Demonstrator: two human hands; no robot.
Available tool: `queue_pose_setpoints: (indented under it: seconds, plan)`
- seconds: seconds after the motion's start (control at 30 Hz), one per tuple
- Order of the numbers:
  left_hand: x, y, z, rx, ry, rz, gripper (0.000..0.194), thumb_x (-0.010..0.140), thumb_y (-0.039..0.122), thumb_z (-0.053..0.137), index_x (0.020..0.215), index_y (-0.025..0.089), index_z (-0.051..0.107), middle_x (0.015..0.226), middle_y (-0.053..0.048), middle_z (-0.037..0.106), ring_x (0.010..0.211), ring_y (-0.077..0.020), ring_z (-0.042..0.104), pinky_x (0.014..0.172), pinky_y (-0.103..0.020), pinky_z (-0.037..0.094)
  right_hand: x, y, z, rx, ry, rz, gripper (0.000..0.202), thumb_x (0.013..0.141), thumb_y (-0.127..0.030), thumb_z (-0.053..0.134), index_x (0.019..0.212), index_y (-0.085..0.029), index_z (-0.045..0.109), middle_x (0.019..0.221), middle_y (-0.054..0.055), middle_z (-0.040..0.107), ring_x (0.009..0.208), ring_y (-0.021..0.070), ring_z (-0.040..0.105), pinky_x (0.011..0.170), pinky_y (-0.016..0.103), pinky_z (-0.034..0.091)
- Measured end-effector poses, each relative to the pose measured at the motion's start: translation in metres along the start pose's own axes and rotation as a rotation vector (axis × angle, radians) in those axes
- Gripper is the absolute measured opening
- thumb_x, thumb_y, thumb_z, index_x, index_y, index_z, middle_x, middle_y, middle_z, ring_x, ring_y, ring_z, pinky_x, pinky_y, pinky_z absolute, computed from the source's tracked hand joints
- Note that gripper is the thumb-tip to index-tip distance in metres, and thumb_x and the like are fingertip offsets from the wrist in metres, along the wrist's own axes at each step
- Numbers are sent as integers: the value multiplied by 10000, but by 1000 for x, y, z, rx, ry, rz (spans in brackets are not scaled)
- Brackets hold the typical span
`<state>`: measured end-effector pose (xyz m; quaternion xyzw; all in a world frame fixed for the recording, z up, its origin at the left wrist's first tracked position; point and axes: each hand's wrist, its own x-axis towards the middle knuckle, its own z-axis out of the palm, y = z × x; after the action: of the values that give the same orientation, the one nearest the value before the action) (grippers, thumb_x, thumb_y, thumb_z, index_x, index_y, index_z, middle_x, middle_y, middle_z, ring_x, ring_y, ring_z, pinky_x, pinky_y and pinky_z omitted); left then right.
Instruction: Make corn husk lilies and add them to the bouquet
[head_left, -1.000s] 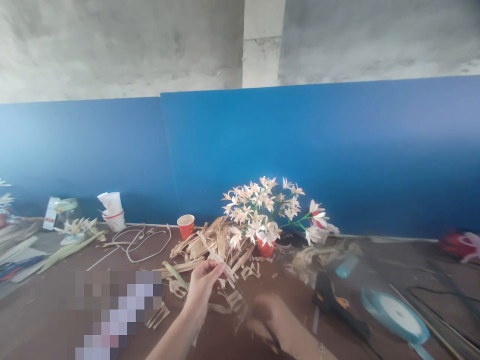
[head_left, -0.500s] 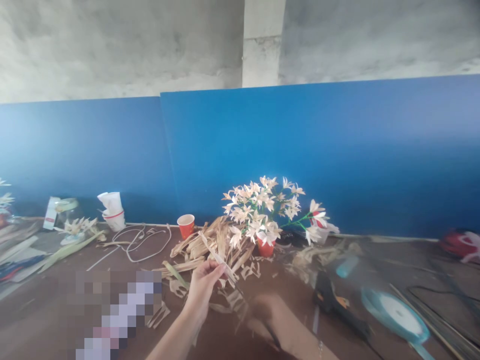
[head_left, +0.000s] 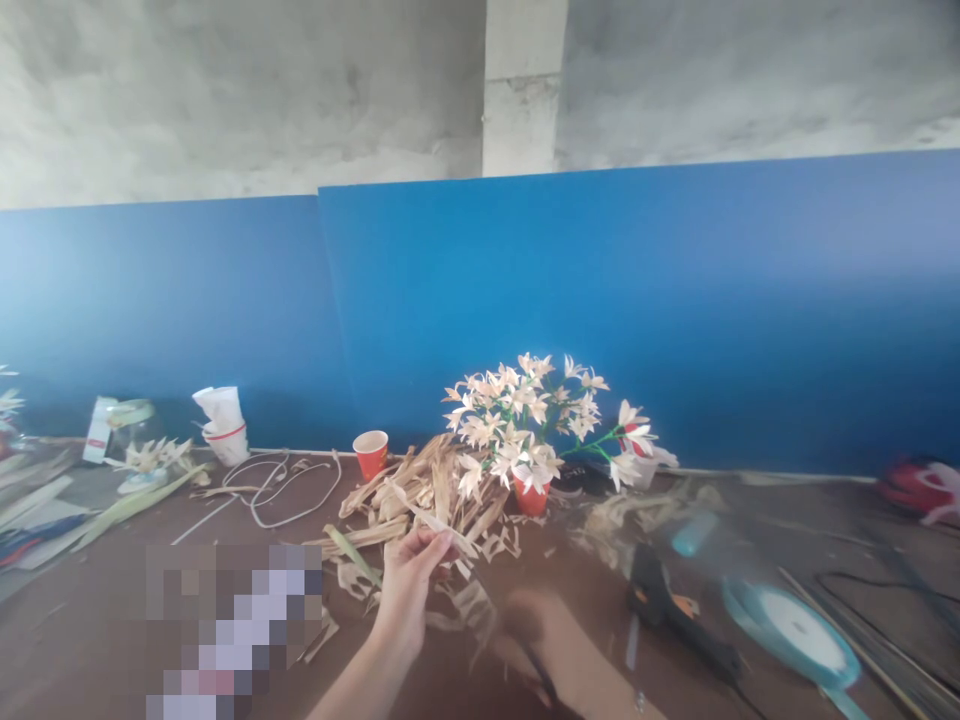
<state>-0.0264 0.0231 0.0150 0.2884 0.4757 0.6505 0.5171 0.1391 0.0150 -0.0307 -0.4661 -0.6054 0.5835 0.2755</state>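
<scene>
My left hand [head_left: 409, 582] pinches a pale strip of dried corn husk [head_left: 429, 518] between thumb and fingers, its pointed end toward the husk pile. To the right, my right hand [head_left: 555, 640] is smeared by motion and closed around dark scissors [head_left: 541, 672], whose shape is blurred. The blades are near the lower end of the strip; whether they touch it I cannot tell. Behind my hands lies a heap of dried husks [head_left: 405, 500], with cut scraps [head_left: 469, 605] below it. A bunch of cream husk flowers [head_left: 517, 410] on green stems stands in a red cup [head_left: 532, 497].
A black glue gun [head_left: 671, 610] and a roll of teal ribbon [head_left: 795, 625] lie to the right. At the back stand a red paper cup [head_left: 371, 458] and a white cup [head_left: 229, 443]. A white cable [head_left: 277, 495] loops at left. The blue partition [head_left: 600, 290] edges the table.
The husk strip in my left hand has tilted lower and flatter. My right hand stays close by, still blurred. The view has shifted very slightly.
</scene>
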Motion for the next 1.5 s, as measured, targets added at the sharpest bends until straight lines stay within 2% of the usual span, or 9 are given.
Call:
queue_pose_setpoints:
  seconds: [0.53,0.87,1.27,1.37,1.5]
  plan:
    - [2,-4,-2,-46,-21,-17,210,558,289,771,588,132,634,606,-25,663,619,-135,612,532,-196,443,-4,-4,-1,-4,-4,0,424,588,-488,682,826,-141,628,462,-38,496,336,61,368,350,185,303]
    - [2,-6,-2,-70,-5,-53,225,519,284,790,567,138,625,610,-24,671,639,-144,621,564,-206,453,-5,-4,0,-11,-7,15,521,590,-500,687,934,-113,628,524,-6,560,420,116,491,408,216,393]
    - [2,-6,0,-96,-8,-67,237,500,269,802,561,132,618,592,-17,664,604,-128,615,539,-191,456,-7,-9,0,-10,8,-2,411,568,-472,700,803,-146,611,458,-56,460,355,69,380,357,194,310]
    - [3,-6,-1,-106,-13,-64,235,507,265,799,570,130,617,607,-24,663,613,-135,620,540,-197,465,-8,-10,0,-12,3,0,395,597,-482,670,797,-149,600,465,-61,447,345,54,349,354,189,307]
    - [4,-3,-3,-122,1,-46,238,512,270,793,586,133,614,579,-8,644,564,-115,597,558,-206,473,-9,-12,-3,-10,-32,29,418,597,-495,659,818,-147,587,506,-52,476,360,58,389,364,189,320]
